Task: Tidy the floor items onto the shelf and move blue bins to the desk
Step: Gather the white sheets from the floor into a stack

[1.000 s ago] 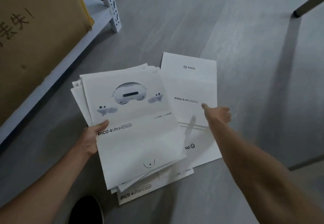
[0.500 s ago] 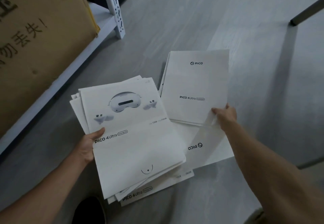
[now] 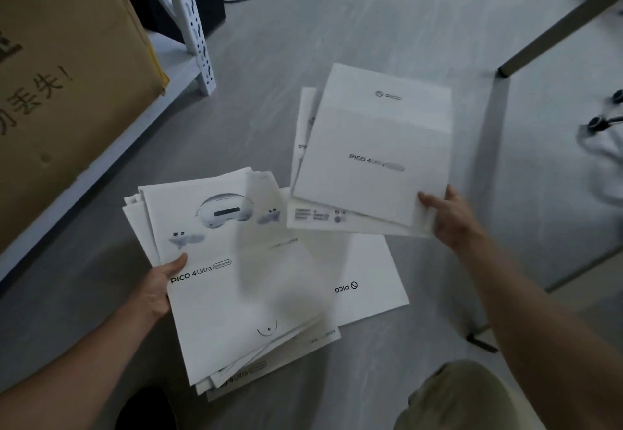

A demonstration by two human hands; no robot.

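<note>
Head view: the person's left hand [image 3: 158, 286] has its grip closed on a fanned stack of flattened PICO 4 Ultra packaging sleeves [image 3: 236, 295], thumb on top near the printed name and fingers hidden beneath. The right hand [image 3: 451, 219] pinches a smaller bundle of white sleeves [image 3: 374, 160] by its near right corner, held clear of the floor [image 3: 337, 18] and blurred. One more PICO sheet [image 3: 367, 281] lies flat on the floor, partly hidden by both bundles. The white shelf [image 3: 178, 65] stands to the left with its perforated upright [image 3: 194, 25] and carries a cardboard box [image 3: 67, 92]. A desk leg [image 3: 553, 25] crosses the upper right. No blue bin is in view.

The gathering step looks partly done, with nothing yet on the shelf. The likeliest slip is in the left stack: its edges are already splayed and the lower sleeves poke out at the bottom, so a tilt while joining the piles could let them slide free. The right bundle hangs from one corner, so its lower sheets may sag, fan apart and drop. The floor sheet could also be missed.
</note>
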